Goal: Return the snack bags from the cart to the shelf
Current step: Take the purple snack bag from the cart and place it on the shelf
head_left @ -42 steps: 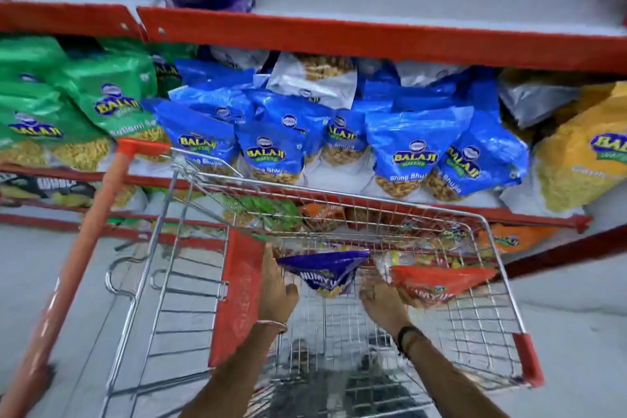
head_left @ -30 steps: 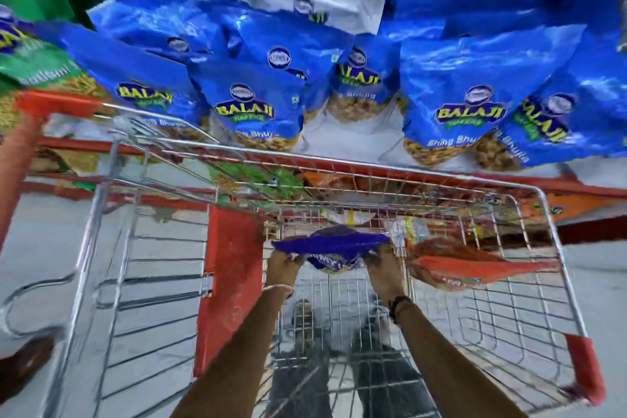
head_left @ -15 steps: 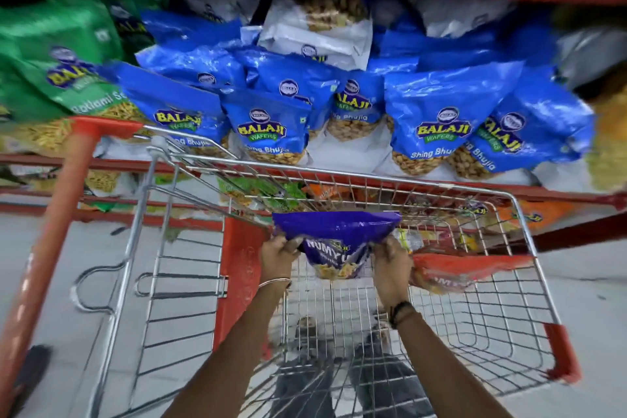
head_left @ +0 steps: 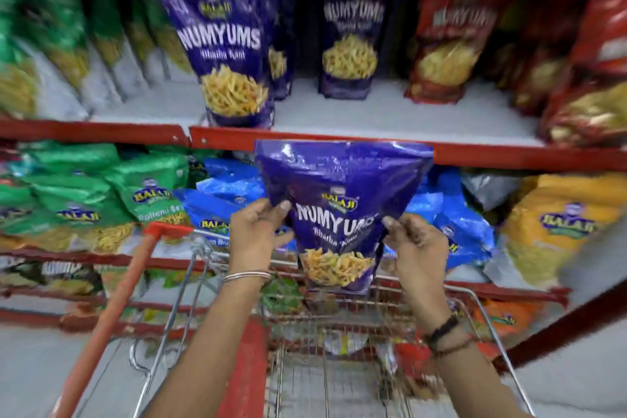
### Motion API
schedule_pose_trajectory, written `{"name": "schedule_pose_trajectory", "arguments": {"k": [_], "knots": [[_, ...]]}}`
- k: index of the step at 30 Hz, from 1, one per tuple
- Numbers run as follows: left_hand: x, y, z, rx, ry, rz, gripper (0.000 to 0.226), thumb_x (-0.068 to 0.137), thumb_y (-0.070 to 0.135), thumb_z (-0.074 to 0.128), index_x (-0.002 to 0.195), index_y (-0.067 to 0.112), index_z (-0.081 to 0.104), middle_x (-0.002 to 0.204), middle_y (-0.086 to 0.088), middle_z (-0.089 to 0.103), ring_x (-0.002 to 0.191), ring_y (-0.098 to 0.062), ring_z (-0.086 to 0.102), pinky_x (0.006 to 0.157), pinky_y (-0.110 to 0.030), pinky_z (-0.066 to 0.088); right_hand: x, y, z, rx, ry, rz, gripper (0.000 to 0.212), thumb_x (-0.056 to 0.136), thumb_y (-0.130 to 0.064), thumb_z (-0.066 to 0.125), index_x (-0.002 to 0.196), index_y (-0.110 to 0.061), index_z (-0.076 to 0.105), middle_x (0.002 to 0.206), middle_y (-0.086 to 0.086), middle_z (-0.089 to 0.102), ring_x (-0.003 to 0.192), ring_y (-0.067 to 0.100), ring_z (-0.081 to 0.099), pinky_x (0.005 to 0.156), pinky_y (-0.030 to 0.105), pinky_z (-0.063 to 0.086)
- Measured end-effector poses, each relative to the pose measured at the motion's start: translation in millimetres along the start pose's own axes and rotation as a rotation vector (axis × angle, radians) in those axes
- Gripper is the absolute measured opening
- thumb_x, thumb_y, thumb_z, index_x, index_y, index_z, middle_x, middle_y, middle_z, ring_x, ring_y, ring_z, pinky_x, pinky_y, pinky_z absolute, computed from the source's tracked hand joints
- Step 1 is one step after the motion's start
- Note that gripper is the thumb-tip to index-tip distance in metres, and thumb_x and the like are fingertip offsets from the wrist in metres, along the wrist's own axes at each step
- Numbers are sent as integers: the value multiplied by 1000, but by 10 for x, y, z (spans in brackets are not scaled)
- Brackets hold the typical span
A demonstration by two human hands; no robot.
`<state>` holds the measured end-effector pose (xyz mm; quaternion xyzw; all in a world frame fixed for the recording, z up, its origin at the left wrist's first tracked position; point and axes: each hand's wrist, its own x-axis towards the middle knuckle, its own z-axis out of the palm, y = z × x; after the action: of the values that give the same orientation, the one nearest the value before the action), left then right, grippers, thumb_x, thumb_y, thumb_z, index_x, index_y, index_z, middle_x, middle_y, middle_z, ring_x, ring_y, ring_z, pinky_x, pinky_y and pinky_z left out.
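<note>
I hold a purple Numyums snack bag [head_left: 339, 200] upright above the wire cart [head_left: 339, 383], in front of the red shelf edge [head_left: 475, 151]. My left hand [head_left: 252, 231] pinches its left side and my right hand [head_left: 419, 248] grips its right side. The bag's top reaches the upper shelf's edge. On that upper shelf stand matching purple Numyums bags [head_left: 227, 37], with a bare white gap [head_left: 390, 108] to their right. A red snack bag [head_left: 412, 355] lies blurred in the cart, partly hidden behind my right forearm.
Red Numyums bags [head_left: 451, 27] stand at the upper right, green bags [head_left: 44, 34] at the upper left. The middle shelf holds green [head_left: 146, 187], blue [head_left: 464, 231] and yellow [head_left: 559, 224] Balaji bags. The cart's orange handle [head_left: 112, 316] runs down the left.
Both hands have lifted the purple bag out of the cart up to the height of the upper shelf's edge. The view has tilted up, so the upper shelf shows.
</note>
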<state>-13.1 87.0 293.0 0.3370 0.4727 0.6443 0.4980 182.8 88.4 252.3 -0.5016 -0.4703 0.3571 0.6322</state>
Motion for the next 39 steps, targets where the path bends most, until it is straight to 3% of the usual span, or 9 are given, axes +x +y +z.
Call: {"name": "schedule_pose_trajectory", "arguments": {"k": [3,8,16,20,27,30,34,37,39], "knots": [[95,443,212,-35,-16,118,26,85,2,53,64,18,53,59,2,57,56,-9,52,51,-26,58,311,-503,11,37,13,-114,17,83,-11,62,67,-18,61,68,2,62,62,8,54,61,29,51],[359,1005,656,-204,-64,238,22,87,7,53,69,19,48,67,0,46,62,-10,44,78,-42,54,857,-1174,131,204,42,-215,24,84,-10,60,67,-26,62,70,-7,64,62,2,57,57,14,52],[1047,1119,1200,-379,29,346,25,85,3,55,67,19,51,67,5,53,61,2,57,82,-41,54,1717,-1305,446,361,134,-291,20,86,-5,58,79,-23,55,79,1,60,71,9,56,59,14,53],[1533,899,1274,-304,60,327,27,86,4,53,64,19,52,55,15,60,58,5,58,70,-26,57,2102,-927,596,347,141,-194,24,86,-3,56,76,-25,56,80,-5,60,73,6,57,64,16,56],[2356,1024,1435,43,155,368,24,82,13,60,63,26,54,60,15,57,68,-15,47,45,-26,49,2779,-760,807,256,151,-81,23,86,-4,57,72,-22,54,77,1,57,65,8,51,61,27,50],[2603,1048,1441,204,114,401,30,83,14,57,56,28,52,56,10,56,71,-19,47,60,-34,46,2945,-739,856,255,133,-68,14,86,-3,56,80,-16,54,73,-1,56,65,10,50,53,22,48],[2596,897,1378,312,112,532,14,88,29,51,75,24,54,70,5,52,63,-6,50,68,-44,50,2925,-629,771,149,68,-116,6,89,-25,55,86,-25,61,85,2,65,79,18,60,77,37,54],[2362,673,1318,377,73,450,37,90,49,33,114,24,46,97,1,53,88,-20,55,79,-42,46,2784,-453,654,9,-62,14,63,74,-73,44,112,-26,59,122,4,63,111,22,59,102,49,44],[2242,503,1271,429,-82,218,56,82,68,20,111,31,51,92,6,45,82,-14,43,74,-33,33,2668,-402,616,-9,-178,165,82,71,-79,33,125,-20,52,130,3,56,119,22,52,109,46,37]]}}
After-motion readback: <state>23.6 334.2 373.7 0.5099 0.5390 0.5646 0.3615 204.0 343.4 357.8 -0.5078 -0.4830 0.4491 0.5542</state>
